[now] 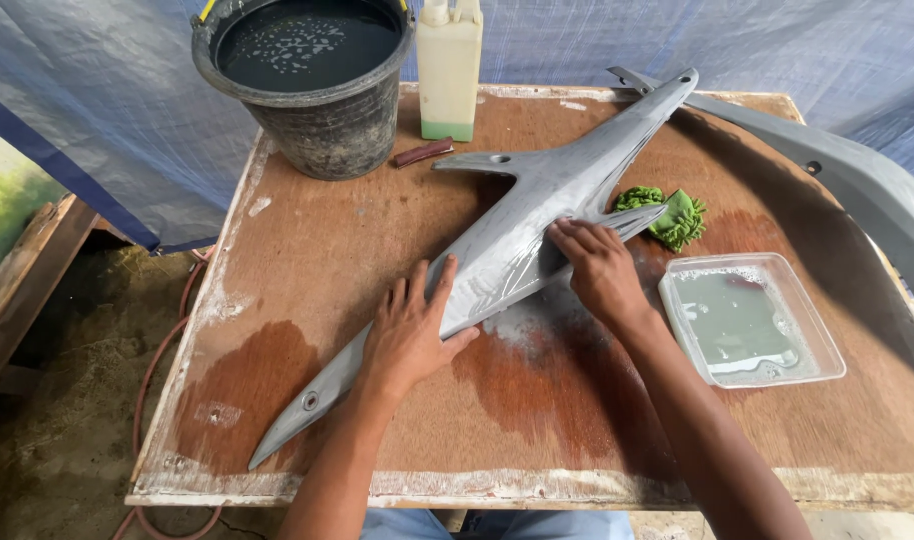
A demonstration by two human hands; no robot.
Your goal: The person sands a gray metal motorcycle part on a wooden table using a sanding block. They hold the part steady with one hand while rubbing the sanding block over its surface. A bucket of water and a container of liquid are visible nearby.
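Both forearms bare, no sleeves, no gloves; left hand (409, 335) and right hand (599, 268) without rings; light-blue trousers below.

- Single view only, from a camera worn on the person's head; no second view, so no shared area.
- It looks steeply down and forward across a wet brown plywood table (307, 250), near edge at the bottom of the frame.
- Range is close: both forearms enter from the bottom edge.
- Far edge of view reaches a blue plastic tarpaulin (107, 110) behind the table; bare ground shows at left.
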